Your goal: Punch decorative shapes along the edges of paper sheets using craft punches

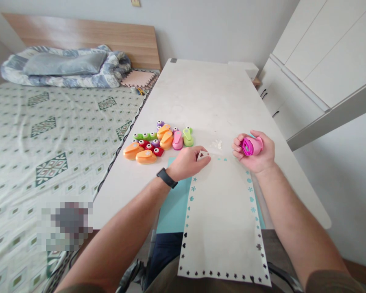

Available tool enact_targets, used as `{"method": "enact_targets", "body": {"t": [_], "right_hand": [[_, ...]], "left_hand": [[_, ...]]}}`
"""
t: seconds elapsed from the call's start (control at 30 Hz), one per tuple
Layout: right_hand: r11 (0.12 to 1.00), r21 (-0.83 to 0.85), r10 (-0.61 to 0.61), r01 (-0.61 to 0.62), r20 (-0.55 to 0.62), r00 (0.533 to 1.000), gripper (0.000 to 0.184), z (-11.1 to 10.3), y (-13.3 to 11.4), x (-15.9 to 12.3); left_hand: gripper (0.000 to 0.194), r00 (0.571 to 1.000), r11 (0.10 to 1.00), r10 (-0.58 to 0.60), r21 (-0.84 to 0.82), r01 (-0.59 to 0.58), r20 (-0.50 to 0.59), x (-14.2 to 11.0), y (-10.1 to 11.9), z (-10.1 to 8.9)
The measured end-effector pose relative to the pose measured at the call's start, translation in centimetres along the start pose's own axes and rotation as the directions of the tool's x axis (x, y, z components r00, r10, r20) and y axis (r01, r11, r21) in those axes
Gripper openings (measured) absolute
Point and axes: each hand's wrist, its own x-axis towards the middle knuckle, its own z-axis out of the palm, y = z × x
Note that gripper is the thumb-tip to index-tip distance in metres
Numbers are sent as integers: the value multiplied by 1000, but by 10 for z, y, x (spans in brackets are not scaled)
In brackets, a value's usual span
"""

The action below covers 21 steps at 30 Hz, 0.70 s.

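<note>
Fig. 1. Right hand [253, 156] clenched around a magenta craft punch [250, 146]; left hand [187, 163] curled over a small white paper square [203, 155] (grip unclear), just above a paper sheet with a punched border [219, 219]. Coloured craft punches [166, 140] lay beside the left hand on a white table [207, 97].

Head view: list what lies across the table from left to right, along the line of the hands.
Orange craft punches → left hand → white paper scraps → right hand gripping a magenta craft punch
</note>
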Motion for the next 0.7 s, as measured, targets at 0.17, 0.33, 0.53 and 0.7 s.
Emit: {"method": "enact_targets", "body": {"t": [0.17,0.33,0.53,0.7], "right_hand": [[984,-164,-97,74,-131,987,33,2,-1,0],[973,-212,-120,89,-138,983,34,3,-1,-1],[964,-264,-44,17,-96,994,36,4,-6,-5],[936,-346,31,-63,-95,995,41,1,-3,-5]], "left_hand": [[30,995,999,-15,47,10,98,0,-1,-5],[24,984,997,21,65,-33,174,-2,0,-8],[19,957,995,87,14,-94,277,-4,0,-14],[17,927,989,145,-35,-141,346,-5,4,-16]]}}
